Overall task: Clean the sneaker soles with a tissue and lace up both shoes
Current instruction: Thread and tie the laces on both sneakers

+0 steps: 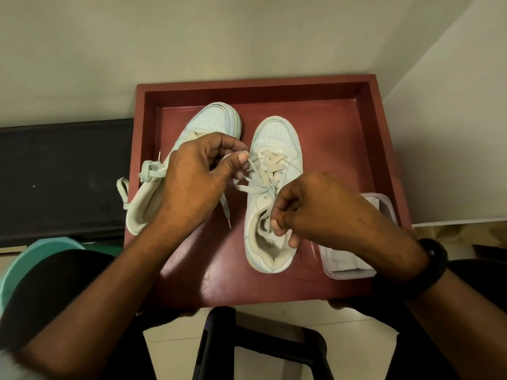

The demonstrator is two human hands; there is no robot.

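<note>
Mid-lacing: left hand (197, 174) and right hand (315, 209) each pinch the cream flat lace (255, 185) of the right white perforated sneaker (275, 138); left white sneaker (211, 119) looks unlaced.

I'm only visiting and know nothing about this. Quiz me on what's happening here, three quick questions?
1. Fill in: the left sneaker overhangs the red ____'s edge.
2. True or false: the left hand holds a tissue.
3. The right hand pinches a lace of which shoe? A: left sneaker; B: right sneaker.
Key: 1 tray; 2 false; 3 B.
</note>
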